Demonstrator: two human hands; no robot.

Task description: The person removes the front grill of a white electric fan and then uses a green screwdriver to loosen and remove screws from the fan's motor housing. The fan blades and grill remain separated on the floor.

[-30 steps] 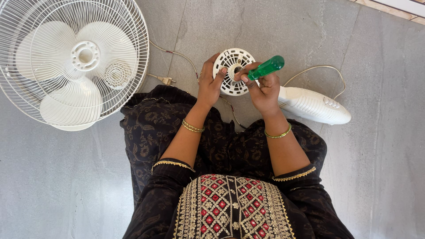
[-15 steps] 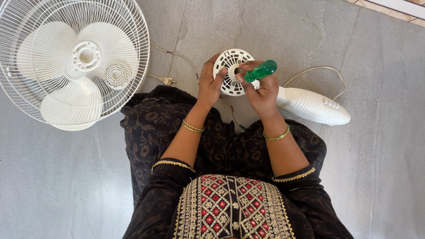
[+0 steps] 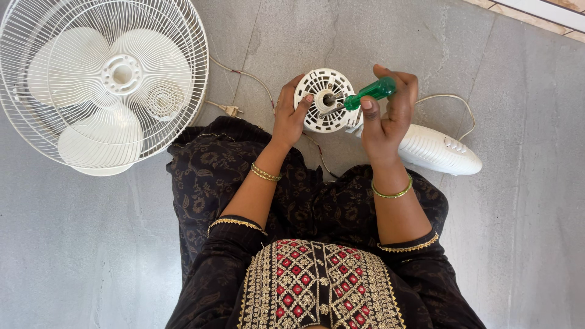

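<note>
A round white vented fan motor housing (image 3: 323, 85) stands on the floor in front of me. My left hand (image 3: 287, 116) grips its left edge. My right hand (image 3: 388, 116) holds a screwdriver with a green handle (image 3: 374, 92); its metal tip points left into the middle of the housing. The fingers of that hand are partly spread around the handle.
A white fan cage with blades (image 3: 103, 79) lies at the upper left. A white fan base (image 3: 440, 149) lies to the right, with a white cord (image 3: 448, 96) looping behind it. A plug (image 3: 229, 110) and thin wires lie between cage and housing. Grey stone floor (image 3: 79, 244).
My right hand has turned and shifted right, the fingers opening around the green handle, which swung to point more to the right. My left hand stayed on the housing.
</note>
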